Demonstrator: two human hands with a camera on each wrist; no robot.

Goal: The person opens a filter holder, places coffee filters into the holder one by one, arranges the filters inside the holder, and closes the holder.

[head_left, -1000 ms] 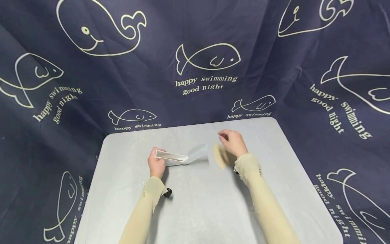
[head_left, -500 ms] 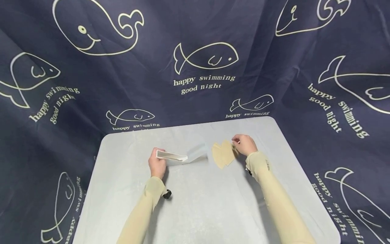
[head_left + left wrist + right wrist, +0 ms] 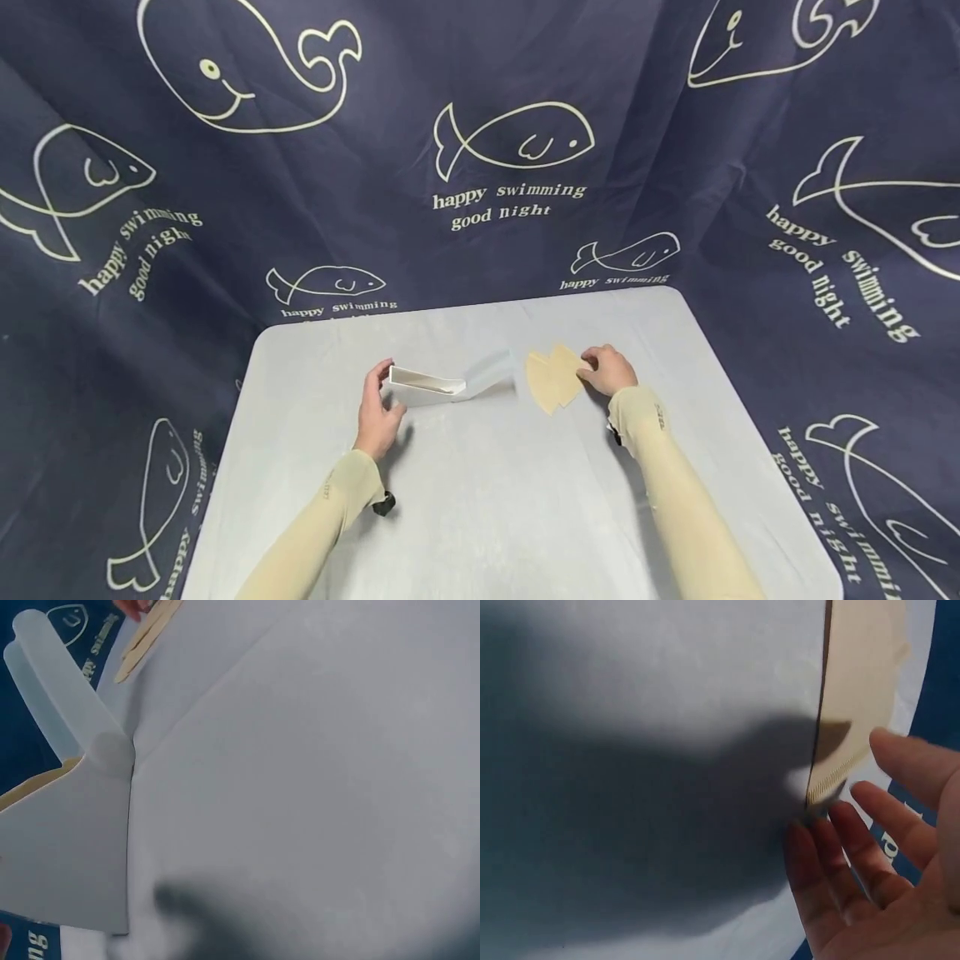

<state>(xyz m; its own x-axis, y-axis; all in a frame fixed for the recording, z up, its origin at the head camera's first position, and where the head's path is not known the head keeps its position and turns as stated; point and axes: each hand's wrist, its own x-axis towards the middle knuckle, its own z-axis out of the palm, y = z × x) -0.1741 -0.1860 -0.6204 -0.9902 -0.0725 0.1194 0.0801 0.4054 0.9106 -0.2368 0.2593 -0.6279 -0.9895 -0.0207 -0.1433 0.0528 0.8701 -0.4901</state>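
Head view: pale bench (image 3: 480, 500) under a navy, fish-printed curtain (image 3: 420, 67); clock read with 12 at the far edge. White box (image 3: 427, 396) at about 10 o'clock from bench centre, its hollow facing up. Translucent lid (image 3: 491, 371) juts from it toward 3 o'clock. Beyond the lid, just beside its end, tan paper fans (image 3: 553, 377), overlapping, at about 1 o'clock from bench centre.

Left grip (image 3: 378, 417) at 8 o'clock of the white box, thumb and fingers spread apart near its end, released; contact cannot be told. Right grip (image 3: 609, 369) at 3 o'clock of the tan paper fans, fingertips at their outer edge; released too, nothing clasped.

Left wrist view: white box toward 9 o'clock, a tan edge (image 3: 37, 785) peeping over the rim; translucent lid slants up toward 11, double-layered, ends rounded. Tan paper fans seen edge-on near 11.

Right wrist view: thumb well apart from the other fingers, which are side by side near a crimped border (image 3: 836, 780) of paper at 2 o'clock; broad shadow toward 8.
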